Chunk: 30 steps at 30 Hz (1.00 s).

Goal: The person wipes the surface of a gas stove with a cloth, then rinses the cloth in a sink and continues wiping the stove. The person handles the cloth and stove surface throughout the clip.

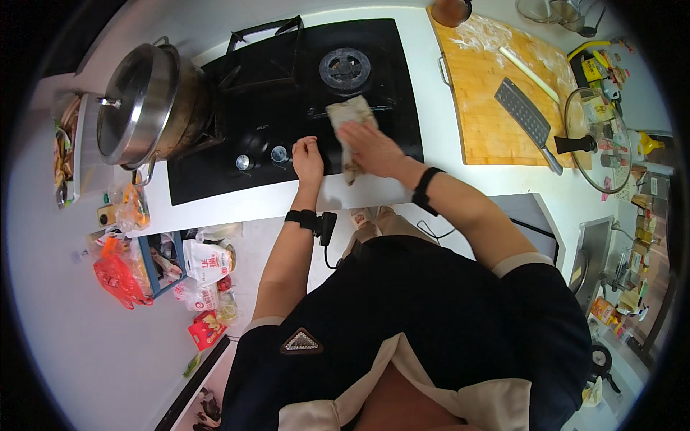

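Observation:
My right hand [371, 146] lies on a stained, light cloth [353, 112], pressing it onto the black glass gas hob [280, 121] near its front edge. The fingers look extended over the cloth; part of it hangs towards the white counter edge. My left hand [308, 159] rests beside a control knob [279, 154] at the hob's front, its fingers curled and holding nothing visible. A second knob [244, 162] is further left. Behind the cloth is a round burner [345, 70] without a pan support. A black pan support [264, 54] stands on the left part of the hob.
A large lidded steel pot [156, 108] stands at the hob's left. To the right, a floured wooden board [480, 113] bears a cleaver [523, 113] and a pale dough roll or rolling pin [531, 75]. A glass lid [598, 140] overlaps the board's right edge.

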Each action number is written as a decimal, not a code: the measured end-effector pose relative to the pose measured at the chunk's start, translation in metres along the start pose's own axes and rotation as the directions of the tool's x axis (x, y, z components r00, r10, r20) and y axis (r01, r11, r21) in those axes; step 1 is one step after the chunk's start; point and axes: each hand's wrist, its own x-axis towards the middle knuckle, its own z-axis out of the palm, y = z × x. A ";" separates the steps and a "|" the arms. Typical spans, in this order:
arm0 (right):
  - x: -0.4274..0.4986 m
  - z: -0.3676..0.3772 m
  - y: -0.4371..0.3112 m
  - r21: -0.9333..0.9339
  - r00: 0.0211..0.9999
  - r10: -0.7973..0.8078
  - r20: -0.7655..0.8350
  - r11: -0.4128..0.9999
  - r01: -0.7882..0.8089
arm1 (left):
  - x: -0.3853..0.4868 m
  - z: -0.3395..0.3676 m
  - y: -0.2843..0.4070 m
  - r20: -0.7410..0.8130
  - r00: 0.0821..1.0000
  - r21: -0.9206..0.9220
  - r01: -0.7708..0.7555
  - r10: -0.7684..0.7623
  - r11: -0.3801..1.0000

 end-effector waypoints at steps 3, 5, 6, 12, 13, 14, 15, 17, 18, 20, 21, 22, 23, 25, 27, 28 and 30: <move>-0.034 -0.016 0.041 0.020 0.992 0.115 -0.046 0.993 -0.114 | 0.002 0.001 0.003 0.034 0.998 0.087 0.051 -0.054 0.995; -0.045 -0.022 0.064 0.039 0.975 0.097 -0.200 0.995 -0.091 | 0.006 -0.001 0.004 0.073 0.994 0.143 0.074 -0.085 0.987; -0.045 -0.023 0.072 0.084 0.974 0.115 -0.195 0.991 -0.100 | 0.009 -0.002 0.004 0.102 0.992 0.136 0.064 -0.078 0.989; 0.002 -0.054 0.114 0.469 0.761 0.453 -0.464 0.855 -0.223 | 0.020 -0.005 0.005 0.207 0.957 0.220 0.156 -0.202 0.963; 0.016 -0.059 0.119 0.526 0.697 0.507 -0.507 0.822 -0.216 | 0.021 -0.004 0.008 0.197 0.963 0.231 0.135 -0.183 0.963; 0.029 -0.063 0.124 0.527 0.674 0.522 -0.523 0.820 -0.226 | 0.021 -0.003 0.012 0.199 0.963 0.255 0.129 -0.183 0.958; 0.041 -0.062 0.124 0.523 0.719 0.535 -0.444 0.806 -0.276 | 0.022 -0.002 0.016 0.202 0.962 0.280 0.122 -0.183 0.952; 0.059 -0.051 0.119 0.494 0.778 0.500 -0.380 0.821 -0.286 | 0.022 0.001 0.026 0.205 0.953 0.327 0.149 -0.224 0.933; 0.060 -0.043 0.114 0.324 0.804 0.340 -0.488 0.926 -0.195 | 0.023 0.001 0.031 0.220 0.946 0.342 0.155 -0.239 0.927; 0.061 -0.029 0.109 0.208 0.780 0.284 -0.557 0.957 -0.200 | 0.027 0.000 0.038 0.257 0.937 0.397 0.120 -0.235 0.910; 0.060 -0.023 0.106 0.175 0.795 0.331 -0.508 0.944 -0.280 | 0.029 -0.001 0.041 0.285 0.927 0.424 0.106 -0.243 0.900; 0.061 -0.019 0.103 0.167 0.785 0.349 -0.511 0.937 -0.308 | 0.033 -0.002 0.042 0.305 0.918 0.434 0.101 -0.252 0.895; 0.062 -0.015 0.099 0.152 0.810 0.336 -0.481 0.942 -0.300 | 0.037 -0.003 0.043 0.325 0.912 0.442 0.086 -0.249 0.893; 0.066 -0.008 0.082 0.133 0.820 0.375 -0.432 0.926 -0.353 | 0.043 -0.003 0.042 0.370 0.895 0.460 0.058 -0.251 0.886; 0.070 0.001 0.055 0.067 0.896 0.247 -0.370 0.969 -0.240 | 0.048 -0.003 0.039 0.409 0.884 0.481 0.001 -0.225 0.877; 0.071 0.004 0.043 0.142 0.879 0.244 -0.411 0.969 -0.202 | 0.049 -0.003 0.036 0.424 0.880 0.488 -0.024 -0.213 0.873; 0.065 0.008 0.022 0.296 0.898 0.266 -0.349 0.941 -0.164 | 0.051 -0.004 0.032 0.435 0.886 0.453 -0.061 -0.161 0.889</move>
